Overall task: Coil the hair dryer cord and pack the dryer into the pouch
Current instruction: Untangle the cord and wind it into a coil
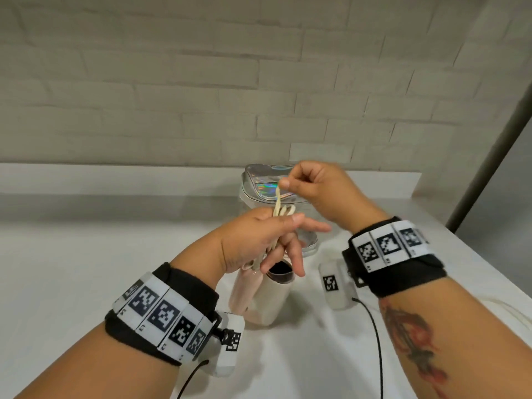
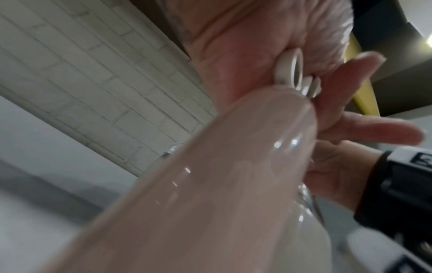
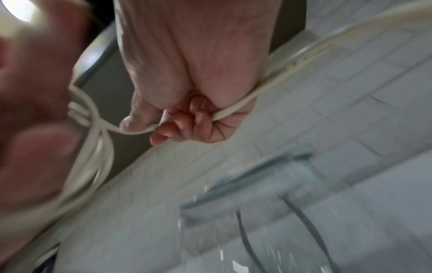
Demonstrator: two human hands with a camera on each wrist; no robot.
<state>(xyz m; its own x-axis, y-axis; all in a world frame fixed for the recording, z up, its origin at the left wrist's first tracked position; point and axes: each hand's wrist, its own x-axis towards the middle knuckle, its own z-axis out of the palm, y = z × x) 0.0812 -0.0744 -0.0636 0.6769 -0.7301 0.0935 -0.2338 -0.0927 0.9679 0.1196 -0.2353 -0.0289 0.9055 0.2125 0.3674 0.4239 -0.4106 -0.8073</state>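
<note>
At frame centre we clamp the cream cord [image 1: 283, 211] loops under our left hand [image 1: 259, 240] thumb, other fingers splayed; our right hand [image 1: 316, 188] pinches one strand above. The dryer [image 1: 259, 295] hangs below, the pouch [image 1: 270, 182] behind.

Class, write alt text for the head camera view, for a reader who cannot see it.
Two hands coil a cream cord above a white table: the left hand holds the gathered loops against the pink hair dryer, and the right hand pinches a strand and lifts it. A clear, iridescent pouch stands behind them, before a white brick wall.
</note>
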